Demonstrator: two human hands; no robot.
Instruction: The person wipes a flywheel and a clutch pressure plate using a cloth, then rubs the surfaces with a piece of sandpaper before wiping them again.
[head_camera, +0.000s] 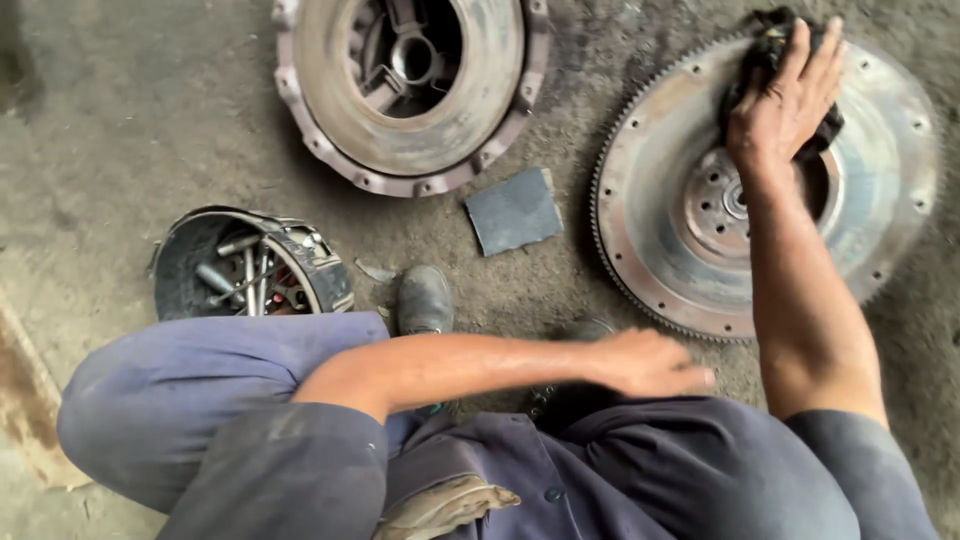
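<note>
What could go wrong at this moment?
The right hand presses a dark rag on the flywheel; its toothed rim could scrape fingers if the rag slips. The shoe sits beside the sandpaper sheet and the bowl of bolts, which could be kicked.

flywheel (660, 230) right of clutch cover (470, 130)
</note>
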